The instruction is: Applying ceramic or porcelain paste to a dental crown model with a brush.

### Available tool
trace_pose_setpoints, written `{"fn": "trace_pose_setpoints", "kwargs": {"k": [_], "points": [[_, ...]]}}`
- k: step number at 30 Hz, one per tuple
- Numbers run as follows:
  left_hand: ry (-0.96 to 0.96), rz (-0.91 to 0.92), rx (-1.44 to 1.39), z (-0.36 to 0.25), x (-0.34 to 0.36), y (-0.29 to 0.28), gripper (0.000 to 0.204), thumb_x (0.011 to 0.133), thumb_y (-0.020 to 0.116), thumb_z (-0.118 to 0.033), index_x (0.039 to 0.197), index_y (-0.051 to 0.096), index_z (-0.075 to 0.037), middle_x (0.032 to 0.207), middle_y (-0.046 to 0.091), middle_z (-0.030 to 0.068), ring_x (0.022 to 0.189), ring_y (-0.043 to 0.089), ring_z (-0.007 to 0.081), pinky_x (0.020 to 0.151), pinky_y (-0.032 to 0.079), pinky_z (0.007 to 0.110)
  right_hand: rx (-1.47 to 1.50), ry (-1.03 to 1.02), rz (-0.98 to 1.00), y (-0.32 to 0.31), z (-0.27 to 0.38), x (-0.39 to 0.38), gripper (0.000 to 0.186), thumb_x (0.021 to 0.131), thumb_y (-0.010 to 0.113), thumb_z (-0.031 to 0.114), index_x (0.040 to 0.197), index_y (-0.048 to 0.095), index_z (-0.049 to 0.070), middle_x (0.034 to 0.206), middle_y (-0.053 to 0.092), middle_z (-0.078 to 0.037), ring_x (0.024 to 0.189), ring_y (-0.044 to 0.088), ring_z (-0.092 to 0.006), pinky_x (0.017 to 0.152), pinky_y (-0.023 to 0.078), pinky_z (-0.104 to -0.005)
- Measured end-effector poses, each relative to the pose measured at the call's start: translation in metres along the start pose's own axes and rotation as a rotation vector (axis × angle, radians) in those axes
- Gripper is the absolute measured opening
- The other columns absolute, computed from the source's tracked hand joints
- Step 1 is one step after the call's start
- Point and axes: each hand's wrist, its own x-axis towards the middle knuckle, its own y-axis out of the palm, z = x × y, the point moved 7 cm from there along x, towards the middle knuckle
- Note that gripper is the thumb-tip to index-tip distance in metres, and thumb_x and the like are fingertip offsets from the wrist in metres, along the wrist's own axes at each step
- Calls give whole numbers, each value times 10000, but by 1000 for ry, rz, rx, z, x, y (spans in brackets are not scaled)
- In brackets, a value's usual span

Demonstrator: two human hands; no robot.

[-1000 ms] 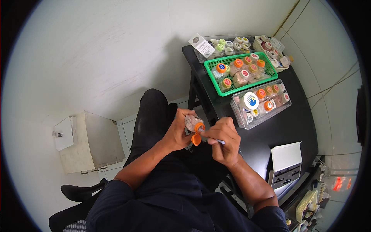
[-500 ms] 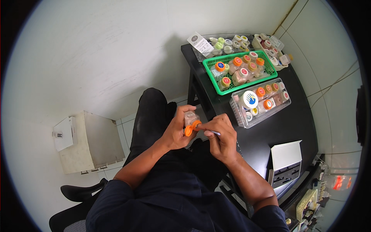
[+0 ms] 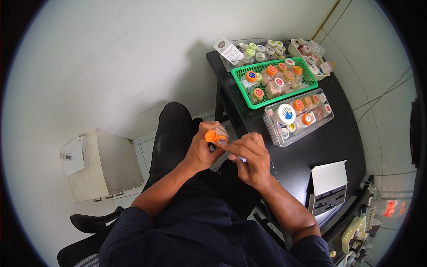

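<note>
My left hand (image 3: 198,150) is wrapped round a small clear jar (image 3: 222,131) in front of my lap, with pale contents showing through its wall. Its orange flip-top lid (image 3: 211,136) stands open toward my left, beside the orange-rimmed mouth. At that mouth are the fingertips of my right hand (image 3: 254,162), which is closed on a slim pale stick-like tool (image 3: 241,158). Only a short piece of the tool shows below the fingers; its far end is hidden at the jar.
On the black table (image 3: 289,162) to my right stand a green basket (image 3: 252,107) and a clear plastic bin (image 3: 278,143), both with several jars. More jars fill containers behind. An opened white box (image 3: 329,178) lies nearer me. A cabinet (image 3: 118,162) stands left.
My left hand has turned the jar, so its mouth and open lid have shifted up and to the left. My right hand has followed slightly leftward with the tool.
</note>
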Motion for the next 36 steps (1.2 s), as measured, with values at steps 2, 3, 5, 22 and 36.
{"fn": "trace_pose_setpoints", "kwargs": {"k": [2, 3, 5, 22, 36], "points": [[-65, 36, 24, 1, -1, 0, 650, 882, 876, -42, 1413, 501, -57, 1107, 701, 128, 965, 742, 253, 796, 579, 341, 18, 29, 24, 0, -3, 0, 309, 784, 816, -7, 1074, 795, 98, 932, 700, -42, 905, 618, -271, 817, 454, -392], [-65, 35, 25, -2, 1, -1, 650, 882, 876, -42, 1413, 501, -57, 1107, 701, 128, 965, 742, 253, 796, 579, 341, 26, 9, 20, -4, -1, -1, 307, 783, 808, -11, 1071, 794, 96, 925, 697, -41, 911, 618, -269, 816, 451, -389], [-78, 92, -68, -6, 5, 2, 604, 871, 850, -16, 1396, 553, -46, 1090, 696, 102, 894, 706, 216, 770, 555, 315, 34, -11, 17, -4, 0, -3, 305, 782, 799, -15, 1067, 793, 94, 918, 693, -40, 918, 619, -267, 815, 449, -387], [-297, 129, -168, -2, 5, 3, 527, 805, 809, 31, 1308, 674, -51, 1030, 654, -13, 787, 569, 47, 677, 460, 234, 4, 62, -127, -13, -8, -4, 135, 929, 754, 19, 1047, 793, 71, 898, 699, -69, 852, 607, -287, 821, 467, -394], [-325, 159, -355, 5, 2, 8, 573, 887, 797, 127, 1403, 603, -27, 1273, 652, 70, 1217, 698, 201, 1077, 567, 357, 56, 144, -81, -8, -15, -4, 69, 985, 729, 41, 1029, 783, 42, 891, 696, -87, 822, 605, -278, 784, 485, -396]]}}
